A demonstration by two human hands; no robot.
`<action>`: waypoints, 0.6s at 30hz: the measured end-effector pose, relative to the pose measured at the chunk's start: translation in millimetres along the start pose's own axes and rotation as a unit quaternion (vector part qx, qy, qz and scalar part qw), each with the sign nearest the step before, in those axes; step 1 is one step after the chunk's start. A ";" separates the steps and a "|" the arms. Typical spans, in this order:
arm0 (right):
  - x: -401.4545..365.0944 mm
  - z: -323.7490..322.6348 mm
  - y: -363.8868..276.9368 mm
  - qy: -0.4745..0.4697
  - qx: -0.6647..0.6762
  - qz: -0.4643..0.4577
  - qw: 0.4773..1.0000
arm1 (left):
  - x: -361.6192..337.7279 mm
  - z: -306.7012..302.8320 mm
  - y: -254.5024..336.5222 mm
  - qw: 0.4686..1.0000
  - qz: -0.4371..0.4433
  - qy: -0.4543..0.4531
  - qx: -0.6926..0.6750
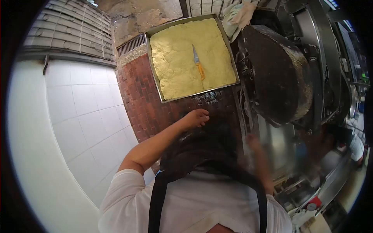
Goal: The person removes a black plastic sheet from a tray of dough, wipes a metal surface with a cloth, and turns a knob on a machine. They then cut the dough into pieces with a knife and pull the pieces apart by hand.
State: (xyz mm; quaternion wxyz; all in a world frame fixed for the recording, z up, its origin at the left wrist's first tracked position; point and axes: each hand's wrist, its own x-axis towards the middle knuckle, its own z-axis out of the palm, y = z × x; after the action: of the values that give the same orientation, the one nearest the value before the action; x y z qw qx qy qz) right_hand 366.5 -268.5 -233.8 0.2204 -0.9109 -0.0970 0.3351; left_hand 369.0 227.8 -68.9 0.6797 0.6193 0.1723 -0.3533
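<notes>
My left hand [197, 119] hangs in front of the dark apron, below the near edge of a square metal tray [198, 94], touching neither. Its fingers are loosely curled and slightly apart, with nothing in them. A thick yellow dough-like slab [175, 54] fills the tray. On the slab lies a knife [199, 66] with an orange handle, its blade pointing away from me. My right hand [253, 140] is smeared by motion beside the stove at the right; its fingers cannot be made out.
At the right, a large blackened pan [272, 73] stands on the stove. Cloths [239, 17] lie beyond it. A white tiled wall [89, 112] runs along the left, above a red brick floor [138, 97]. Shiny metal surfaces and utensils are at the lower right.
</notes>
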 end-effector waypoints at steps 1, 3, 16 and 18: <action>12.1 -16.2 -44.9 0.010 0.047 0.043 0.998 | 8.4 -21.1 -6.1 0.999 -0.018 0.016 0.027; 38.5 -50.7 -129.7 -0.023 0.111 0.072 0.991 | 24.1 -61.6 -13.4 0.997 -0.040 0.023 0.056; 307.4 34.8 -216.4 -0.019 0.058 0.096 0.994 | 77.3 -331.4 -35.6 0.914 -0.130 0.384 0.018; 321.3 25.2 -243.3 -0.150 0.189 0.310 0.920 | 101.5 -372.7 -66.7 0.905 -0.168 0.382 0.080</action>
State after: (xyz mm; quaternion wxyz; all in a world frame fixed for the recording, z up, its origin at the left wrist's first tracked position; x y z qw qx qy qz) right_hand 586.0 59.2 -319.8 0.2567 -0.7760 0.2234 0.5310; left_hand 468.6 560.9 -249.9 0.4404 0.7208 0.4916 -0.2117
